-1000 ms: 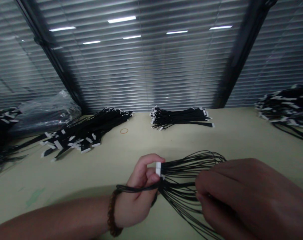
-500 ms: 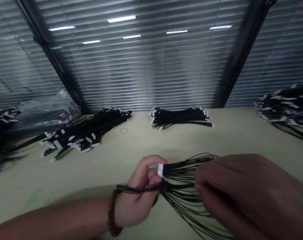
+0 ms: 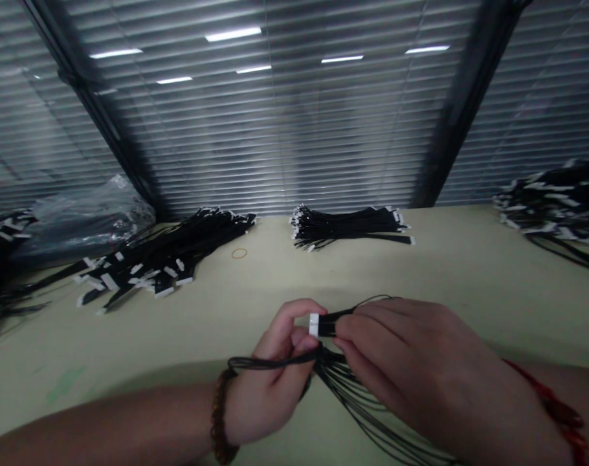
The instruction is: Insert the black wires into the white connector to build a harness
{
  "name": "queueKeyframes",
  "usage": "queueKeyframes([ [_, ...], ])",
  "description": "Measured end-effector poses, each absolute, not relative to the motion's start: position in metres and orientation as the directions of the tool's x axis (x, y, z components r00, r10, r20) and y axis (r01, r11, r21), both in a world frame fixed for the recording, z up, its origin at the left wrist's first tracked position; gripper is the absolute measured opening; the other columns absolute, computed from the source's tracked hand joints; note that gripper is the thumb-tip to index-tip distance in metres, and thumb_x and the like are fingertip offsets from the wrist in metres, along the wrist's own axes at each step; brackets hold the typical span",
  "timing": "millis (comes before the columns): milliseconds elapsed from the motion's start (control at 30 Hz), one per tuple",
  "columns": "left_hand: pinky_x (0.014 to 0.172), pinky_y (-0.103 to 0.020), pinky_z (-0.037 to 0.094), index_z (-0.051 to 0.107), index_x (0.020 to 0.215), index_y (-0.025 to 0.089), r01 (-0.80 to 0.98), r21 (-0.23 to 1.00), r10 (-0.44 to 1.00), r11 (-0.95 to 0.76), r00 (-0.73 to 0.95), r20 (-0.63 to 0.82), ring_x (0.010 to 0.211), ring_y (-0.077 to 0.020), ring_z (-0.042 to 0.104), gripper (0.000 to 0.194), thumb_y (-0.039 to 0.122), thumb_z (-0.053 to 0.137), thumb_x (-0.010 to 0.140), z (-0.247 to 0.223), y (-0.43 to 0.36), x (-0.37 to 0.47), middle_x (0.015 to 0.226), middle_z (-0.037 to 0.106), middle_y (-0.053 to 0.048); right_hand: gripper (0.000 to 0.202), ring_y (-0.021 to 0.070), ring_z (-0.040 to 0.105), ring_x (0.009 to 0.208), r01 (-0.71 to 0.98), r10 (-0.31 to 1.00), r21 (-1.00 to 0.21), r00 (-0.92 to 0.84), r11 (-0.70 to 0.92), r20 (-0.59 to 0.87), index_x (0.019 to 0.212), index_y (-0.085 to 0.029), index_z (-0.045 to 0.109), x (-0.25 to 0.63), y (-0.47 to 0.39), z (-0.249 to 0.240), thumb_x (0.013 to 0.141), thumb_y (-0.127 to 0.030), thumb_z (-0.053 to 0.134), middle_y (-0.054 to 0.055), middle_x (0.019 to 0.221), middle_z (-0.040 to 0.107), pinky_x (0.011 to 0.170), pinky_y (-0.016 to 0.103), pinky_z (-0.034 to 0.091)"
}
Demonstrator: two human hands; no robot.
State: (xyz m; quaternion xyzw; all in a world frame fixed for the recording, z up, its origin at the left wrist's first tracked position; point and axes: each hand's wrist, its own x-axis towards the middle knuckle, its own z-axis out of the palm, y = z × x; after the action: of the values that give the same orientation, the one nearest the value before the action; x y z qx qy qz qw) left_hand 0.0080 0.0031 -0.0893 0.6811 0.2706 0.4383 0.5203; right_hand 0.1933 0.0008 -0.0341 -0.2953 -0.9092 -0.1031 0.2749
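Left hand (image 3: 265,395): thumb and index clamped on the ends of the white connector (image 3: 314,325), held up low-center over the near part of the table (image 3: 217,323). Right hand (image 3: 421,362): fingers closed on black wires (image 3: 333,375) just beside it; exact grip underneath hidden, can't tell. Hands near each other, small gap.

Handling, my read: light; housing stiff, a bit slick; wires limp, springy, prone to splaying. Best hold is the housing sides; weak spot is wire entry, so no hard tugs.

Edges: wire bundle (image 3: 347,223) at far edge by blinds (image 3: 285,129), pile (image 3: 178,246) far left, heap (image 3: 556,200) far right, all well apart from my hands.
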Motion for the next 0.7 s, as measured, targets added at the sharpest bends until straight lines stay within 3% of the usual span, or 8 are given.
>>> queueKeyframes([
  [200,0.044,-0.018,0.02,0.041,0.109,0.023,-0.126,0.965,0.852,-0.229,0.453,0.261,0.051,-0.0063,0.026,0.019,0.033,0.037,0.094,-0.086,0.004,0.013,0.061,0.031,0.007,0.012,0.014,0.043,0.058,0.585,0.434,0.1,-0.695,0.805,0.573,0.074,-0.018,0.049,0.191,0.007,-0.035,0.084,-0.013,0.05,-0.003,0.066,0.05,0.059,0.03,0.027],
  [267,0.045,-0.017,0.021,0.041,0.108,0.023,-0.18,0.969,0.864,-0.169,0.446,0.233,0.051,-0.0058,0.027,0.017,0.032,0.041,0.093,-0.084,0.005,0.015,0.061,0.032,0.007,0.006,0.0164,0.045,0.063,0.608,0.433,0.166,-0.706,0.776,0.56,0.08,-0.017,0.052,0.192,0.011,-0.032,0.079,-0.013,0.056,-0.001,0.071,0.051,0.062,0.03,0.029],
  [367,0.043,-0.015,0.022,0.04,0.107,0.023,-0.211,0.975,0.885,-0.066,0.439,0.155,0.049,-0.0045,0.029,0.019,0.032,0.046,0.091,-0.082,0.004,0.016,0.06,0.035,0.008,0.019,0.0225,0.049,0.076,0.638,0.43,0.29,-0.726,0.713,0.537,0.094,-0.012,0.056,0.198,0.027,-0.027,0.075,-0.012,0.057,0.006,0.085,0.055,0.068,0.033,0.032],
  [533,0.039,-0.013,0.021,0.038,0.109,0.024,-0.169,0.985,0.9,-0.036,0.422,0.105,0.046,-0.0037,0.03,0.026,0.036,0.048,0.089,-0.082,0.003,0.012,0.059,0.04,0.008,0.019,0.023,0.052,0.079,0.658,0.4,0.344,-0.71,0.67,0.58,0.093,-0.009,0.059,0.213,0.077,-0.038,0.081,-0.023,0.059,0.008,0.085,0.059,0.069,0.033,0.033],
  [700,0.041,-0.012,0.025,0.038,0.111,0.022,-0.105,0.993,0.912,-0.06,0.398,0.097,0.048,-0.0046,0.036,0.027,0.036,0.048,0.089,-0.084,0.005,0.011,0.059,0.042,0.007,0.024,0.0176,0.052,0.069,0.6,0.312,0.332,-0.721,0.728,0.619,0.082,-0.013,0.059,0.216,0.108,-0.073,0.091,-0.031,0.046,0.004,0.072,0.059,0.064,0.03,0.032],
])
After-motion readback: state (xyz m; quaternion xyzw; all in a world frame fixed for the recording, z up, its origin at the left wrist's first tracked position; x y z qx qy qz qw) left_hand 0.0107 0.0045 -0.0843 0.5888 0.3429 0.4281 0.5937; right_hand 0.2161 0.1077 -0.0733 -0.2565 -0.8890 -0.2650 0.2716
